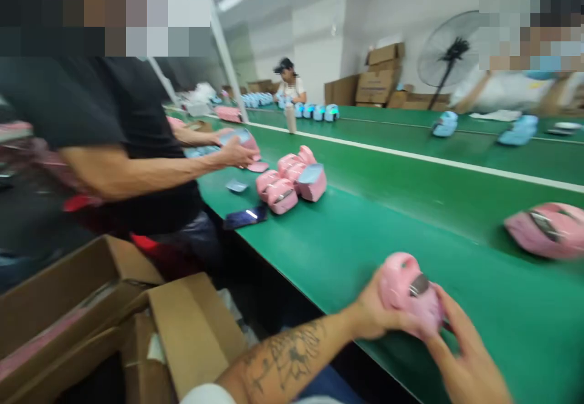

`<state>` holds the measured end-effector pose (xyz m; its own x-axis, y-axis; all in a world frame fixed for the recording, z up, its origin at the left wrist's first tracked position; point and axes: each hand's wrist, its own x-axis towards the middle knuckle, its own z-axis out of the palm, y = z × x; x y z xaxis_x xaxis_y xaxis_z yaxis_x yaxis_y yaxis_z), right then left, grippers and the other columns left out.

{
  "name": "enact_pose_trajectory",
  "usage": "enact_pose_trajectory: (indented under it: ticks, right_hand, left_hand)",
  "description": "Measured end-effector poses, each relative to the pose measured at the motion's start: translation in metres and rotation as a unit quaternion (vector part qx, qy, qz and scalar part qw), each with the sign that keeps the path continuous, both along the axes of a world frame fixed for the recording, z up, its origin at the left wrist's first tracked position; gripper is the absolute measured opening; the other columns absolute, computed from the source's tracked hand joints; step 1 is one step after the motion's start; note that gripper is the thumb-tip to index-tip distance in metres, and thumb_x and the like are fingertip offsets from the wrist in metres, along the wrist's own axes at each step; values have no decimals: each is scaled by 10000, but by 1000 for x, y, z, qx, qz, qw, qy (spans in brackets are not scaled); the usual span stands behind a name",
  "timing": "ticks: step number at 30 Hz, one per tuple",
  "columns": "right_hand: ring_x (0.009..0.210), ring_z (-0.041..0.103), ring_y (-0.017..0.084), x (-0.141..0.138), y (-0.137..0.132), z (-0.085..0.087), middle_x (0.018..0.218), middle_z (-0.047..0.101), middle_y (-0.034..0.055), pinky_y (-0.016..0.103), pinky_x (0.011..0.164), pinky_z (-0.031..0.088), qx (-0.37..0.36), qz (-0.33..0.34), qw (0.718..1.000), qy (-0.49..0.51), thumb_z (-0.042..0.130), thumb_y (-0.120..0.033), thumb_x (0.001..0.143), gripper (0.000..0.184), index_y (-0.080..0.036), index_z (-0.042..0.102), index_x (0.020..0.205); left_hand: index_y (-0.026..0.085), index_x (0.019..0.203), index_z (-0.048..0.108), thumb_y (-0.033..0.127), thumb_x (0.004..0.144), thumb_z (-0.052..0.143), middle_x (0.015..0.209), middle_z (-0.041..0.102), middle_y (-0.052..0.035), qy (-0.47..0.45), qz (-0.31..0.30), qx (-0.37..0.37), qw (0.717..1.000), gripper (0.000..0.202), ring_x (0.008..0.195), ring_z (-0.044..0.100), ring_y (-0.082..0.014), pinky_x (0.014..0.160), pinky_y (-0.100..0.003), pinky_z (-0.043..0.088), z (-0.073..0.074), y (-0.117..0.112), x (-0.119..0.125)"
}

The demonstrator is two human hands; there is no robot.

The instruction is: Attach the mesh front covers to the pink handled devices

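A pink, rounded plastic piece (417,297) with a loop at its top and a small dark window is held between my two hands, just above the green table near its front edge. My left hand (376,306) wraps its left side, with the thumb along the bottom. From the right, my right hand (463,343) grips the same piece with thumb and fingers. Its exact kind cannot be made out. A similar pink piece (545,230) lies farther off at the right, blurred. Several more pink pieces (292,179) sit together at the left on the table.
Beside me at the left, a co-worker in a dark shirt (148,118) handles a pink piece. A phone (245,216) lies at the edge of the green table (365,227). Open cardboard boxes (196,325) stand below. Blue pieces (444,124) and other people are across the table.
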<state>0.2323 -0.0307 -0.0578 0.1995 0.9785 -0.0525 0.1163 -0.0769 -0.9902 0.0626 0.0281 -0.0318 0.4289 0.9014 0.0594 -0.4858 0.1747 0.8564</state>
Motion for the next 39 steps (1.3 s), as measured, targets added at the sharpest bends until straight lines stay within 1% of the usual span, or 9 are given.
enact_pose_trajectory:
  ticks: [3, 5, 9, 15, 23, 27, 30, 34, 39]
  right_hand:
    - [1449, 512, 404, -3, 3, 20, 1593, 531, 138, 606, 1269, 337, 21, 20, 994, -108, 754, -662, 808, 828, -238, 566, 1494]
    - [1467, 500, 386, -8, 6, 26, 1625, 490, 144, 597, 1232, 398, 16, 32, 990, -133, 680, -659, 885, 795, -244, 506, 1541]
    - [1517, 445, 357, -10, 4, 27, 1668, 433, 129, 594, 1245, 382, 21, 44, 987, -155, 636, -618, 953, 752, -272, 434, 1589]
    - [1504, 456, 350, -8, 0, 30, 1675, 422, 121, 594, 1251, 369, 17, 42, 988, -146, 661, -609, 948, 769, -274, 425, 1598]
    - [1401, 541, 347, -8, 2, 46, 1559, 551, 121, 575, 1177, 441, -10, 40, 989, -141, 802, -558, 833, 792, -269, 516, 1512]
    - [1318, 596, 354, -5, 2, 40, 1484, 605, 129, 582, 1128, 475, -2, 33, 990, -141, 841, -542, 778, 795, -257, 545, 1458]
    - [1384, 556, 367, -2, -3, 31, 1546, 546, 131, 591, 1150, 462, 37, 23, 987, -157, 848, -533, 771, 793, -264, 544, 1453]
    - [1427, 522, 392, -1, -11, 25, 1558, 531, 128, 610, 1174, 446, 68, 9, 981, -179, 865, -535, 767, 780, -280, 562, 1438]
    - [1269, 645, 387, -13, -28, 20, 1452, 626, 110, 538, 1036, 577, 71, 54, 987, -133, 831, -570, 802, 735, -308, 575, 1440]
  left_hand:
    - [262, 1571, 447, 338, 632, 958, 1476, 570, -133, -36, -12, 28, 999, 1072, 1348, 559, -367, 1122, -468, 480, -2, 9, -3]
    - [263, 1586, 417, 333, 682, 932, 1445, 599, -137, -48, -25, 27, 998, 1043, 1322, 589, -368, 1099, -485, 501, -6, 7, -4]
    - [258, 1616, 370, 342, 739, 912, 1450, 603, -145, -64, -57, 29, 996, 1035, 1313, 606, -357, 1115, -492, 494, -11, 7, -4]
    - [243, 1613, 386, 393, 749, 916, 1456, 605, -158, -53, -58, 31, 996, 1024, 1330, 603, -380, 1131, -518, 487, -16, 11, -2]
    - [255, 1611, 390, 382, 730, 941, 1493, 577, -162, -55, -43, 26, 997, 1048, 1354, 587, -397, 1145, -545, 479, -18, 6, -2]
    - [231, 1610, 398, 351, 680, 978, 1502, 569, -185, -39, -45, 35, 998, 1103, 1377, 568, -413, 1169, -561, 448, -15, 4, -4]
    - [241, 1612, 396, 326, 680, 972, 1540, 541, -184, -30, -51, 59, 996, 1099, 1406, 541, -410, 1188, -562, 421, -18, 2, -5]
    - [243, 1588, 439, 341, 679, 958, 1516, 565, -161, -7, -24, 69, 997, 1052, 1377, 562, -392, 1182, -536, 428, -22, -6, -3]
    - [254, 1563, 475, 419, 665, 963, 1405, 630, -152, 2, 2, -3, 1000, 1035, 1263, 627, -376, 1091, -523, 500, -3, -34, -20]
